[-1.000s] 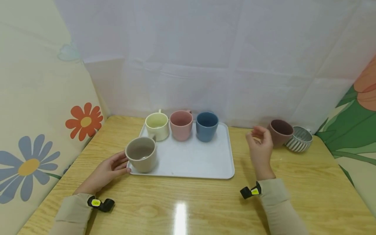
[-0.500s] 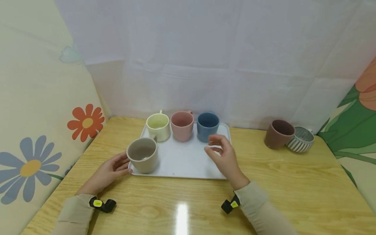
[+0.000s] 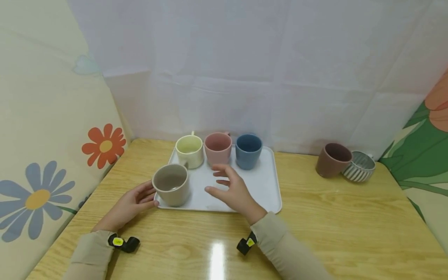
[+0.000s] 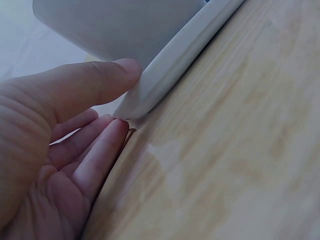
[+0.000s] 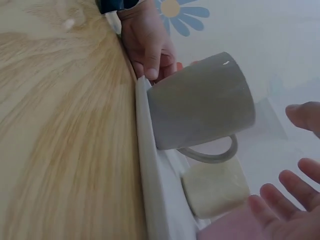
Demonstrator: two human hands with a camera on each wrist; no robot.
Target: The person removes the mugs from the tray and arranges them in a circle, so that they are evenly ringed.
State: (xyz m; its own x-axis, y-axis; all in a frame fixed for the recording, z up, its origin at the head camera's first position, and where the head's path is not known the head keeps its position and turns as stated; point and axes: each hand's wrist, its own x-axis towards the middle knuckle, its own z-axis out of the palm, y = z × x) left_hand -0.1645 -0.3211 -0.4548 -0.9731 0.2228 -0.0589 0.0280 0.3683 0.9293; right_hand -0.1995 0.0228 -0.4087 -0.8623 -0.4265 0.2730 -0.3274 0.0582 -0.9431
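Observation:
A white tray [image 3: 245,190] lies on the table. A grey-beige mug [image 3: 170,185] stands on its front left corner, handle turned toward the back. Behind it a pale yellow mug [image 3: 189,152], a pink mug [image 3: 218,149] and a blue mug [image 3: 248,152] stand in a row. My left hand [image 3: 127,205] holds the tray's front left corner; in the left wrist view the thumb [image 4: 115,75] lies on the rim and the fingertips meet the edge below it. My right hand [image 3: 234,191] is over the tray, fingers spread and holding nothing, right of the grey-beige mug.
At the back right, a maroon cup [image 3: 333,160] and a grey-and-white striped cup [image 3: 359,166] stand close together on the wooden table [image 3: 350,225]. A white cloth [image 3: 224,70] hangs behind, with flower-patterned sheets [image 3: 38,198] at the sides.
My right hand has come left from beside the maroon cup to over the tray, and its fingers have spread. My left hand and the mugs have stayed in place.

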